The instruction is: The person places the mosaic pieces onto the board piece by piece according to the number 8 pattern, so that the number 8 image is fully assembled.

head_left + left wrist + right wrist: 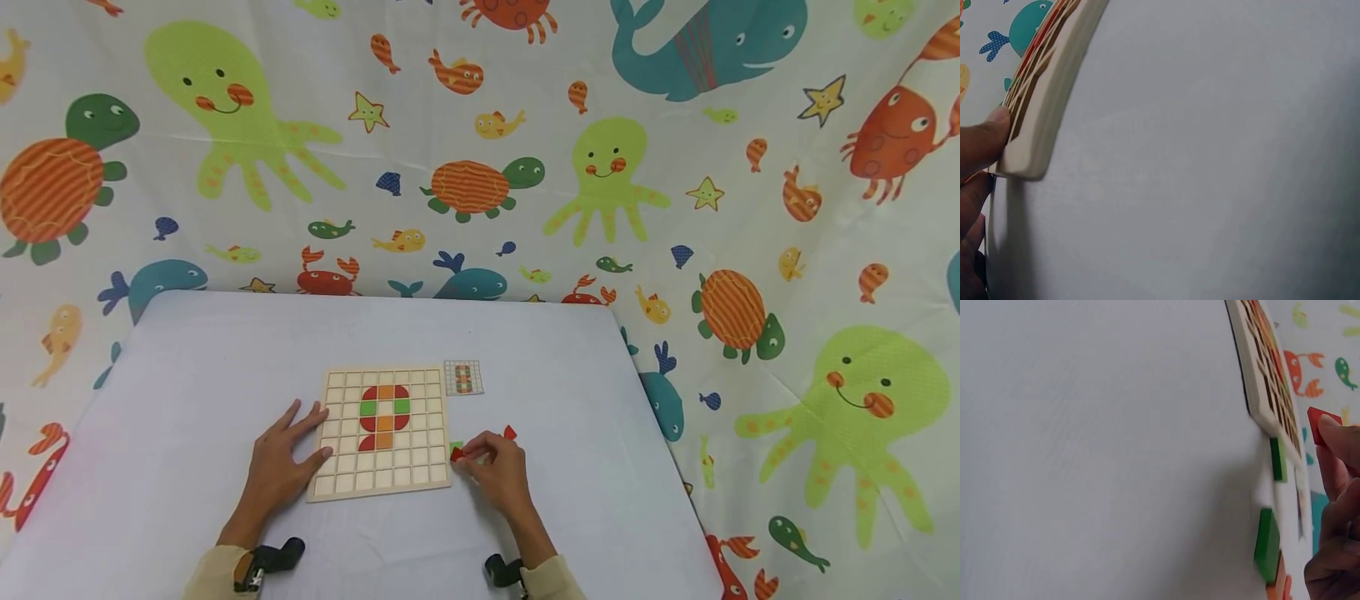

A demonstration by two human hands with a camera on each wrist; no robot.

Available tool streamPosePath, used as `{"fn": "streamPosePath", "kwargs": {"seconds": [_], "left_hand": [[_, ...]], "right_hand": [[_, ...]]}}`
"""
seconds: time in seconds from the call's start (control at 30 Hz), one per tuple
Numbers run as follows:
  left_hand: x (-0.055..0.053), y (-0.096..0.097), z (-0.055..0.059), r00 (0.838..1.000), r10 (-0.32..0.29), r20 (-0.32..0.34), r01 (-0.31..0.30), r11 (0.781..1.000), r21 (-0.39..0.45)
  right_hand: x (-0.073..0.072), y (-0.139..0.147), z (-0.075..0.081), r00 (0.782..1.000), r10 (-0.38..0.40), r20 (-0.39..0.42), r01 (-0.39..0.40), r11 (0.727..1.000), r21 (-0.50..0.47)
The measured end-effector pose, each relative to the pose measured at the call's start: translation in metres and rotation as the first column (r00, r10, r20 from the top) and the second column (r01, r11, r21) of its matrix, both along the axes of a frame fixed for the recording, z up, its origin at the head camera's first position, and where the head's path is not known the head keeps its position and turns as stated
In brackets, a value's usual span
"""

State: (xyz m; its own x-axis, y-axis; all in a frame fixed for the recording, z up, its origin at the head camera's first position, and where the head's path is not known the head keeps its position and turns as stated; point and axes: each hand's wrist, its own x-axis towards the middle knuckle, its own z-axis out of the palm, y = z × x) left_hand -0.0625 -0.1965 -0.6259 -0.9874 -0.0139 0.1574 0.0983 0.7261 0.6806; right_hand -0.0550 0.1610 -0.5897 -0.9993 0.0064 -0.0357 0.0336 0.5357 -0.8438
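Note:
A wooden grid board [337, 483] lies on the white table, with red, orange and green tiles [385, 407] set in several of its cells. My left hand [277, 462] rests at the board's left edge, its fingers spread and the thumb [988, 139] touching the rim. Just off the board's right edge, my right hand [497, 471] pinches a small red tile [1322, 425] between thumb and fingertips. A green tile [456, 446] lies beside the board, partly behind that red one. Another red tile [510, 432] lies beyond the right hand.
A small pattern card [463, 377] with a printed grid lies by the board's upper right corner. In the right wrist view, green tiles [1266, 544] and an orange tile [1275, 581] lie on the table [585, 500]. A sea-animal curtain [480, 242] hangs behind.

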Motion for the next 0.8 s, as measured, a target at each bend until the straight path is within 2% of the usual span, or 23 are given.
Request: {"fn": "streamPosePath", "kwargs": {"seconds": [0.37, 0.6, 0.8], "left_hand": [[0.001, 0.001, -0.001, 1.000, -0.002, -0.006, 0.002, 1.000, 0.010], [0.000, 0.000, -0.001, 1.000, -0.004, -0.007, 0.004, 1.000, 0.003], [0.000, 0.000, 0.000, 1.000, -0.005, -0.013, 0.006, 1.000, 0.000]], "right_hand": [[-0.010, -0.035, 0.001, 1.000, 0.019, -0.015, -0.019, 1.000, -0.017], [-0.019, -0.059, 0.004, 0.999, 0.034, -0.038, -0.032, 0.999, 0.040], [-0.027, -0.078, 0.004, 0.999, 0.029, -0.015, -0.028, 0.995, 0.093]]}}
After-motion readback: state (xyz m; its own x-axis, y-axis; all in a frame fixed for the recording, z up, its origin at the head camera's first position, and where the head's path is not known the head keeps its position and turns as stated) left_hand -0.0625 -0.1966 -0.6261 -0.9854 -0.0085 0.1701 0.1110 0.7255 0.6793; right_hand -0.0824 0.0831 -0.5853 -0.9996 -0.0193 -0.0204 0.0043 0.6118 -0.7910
